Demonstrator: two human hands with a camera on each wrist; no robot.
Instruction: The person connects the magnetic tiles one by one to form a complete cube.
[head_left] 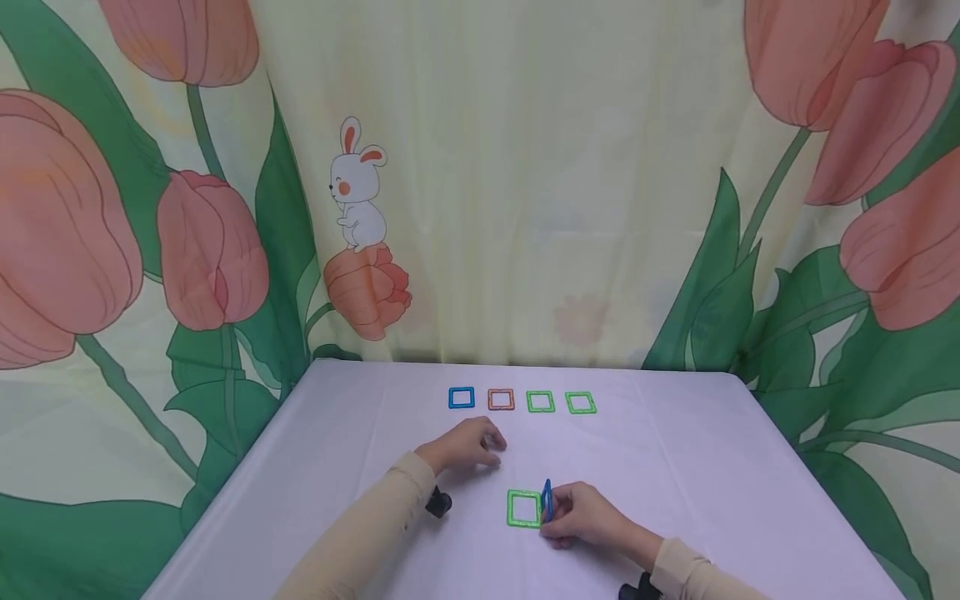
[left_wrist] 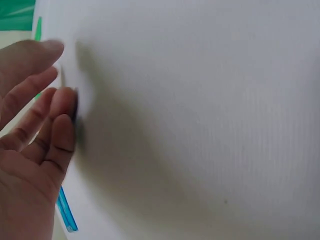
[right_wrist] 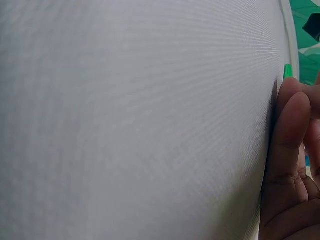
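My right hand pinches a blue magnetic tile, a square see-through frame standing on edge. It stands at the right side of a green magnetic tile lying flat on the table; whether the two touch I cannot tell. My left hand hovers behind and to the left of the green tile, its fingers loosely bent with nothing seen between them. In the left wrist view, the left hand covers part of a blue tile edge. A green tile edge shows beyond the right fingertips.
Along the back of the white-covered table lie a blue tile, an orange tile and two green tiles, one left of the other. A tulip-patterned curtain hangs behind the table.
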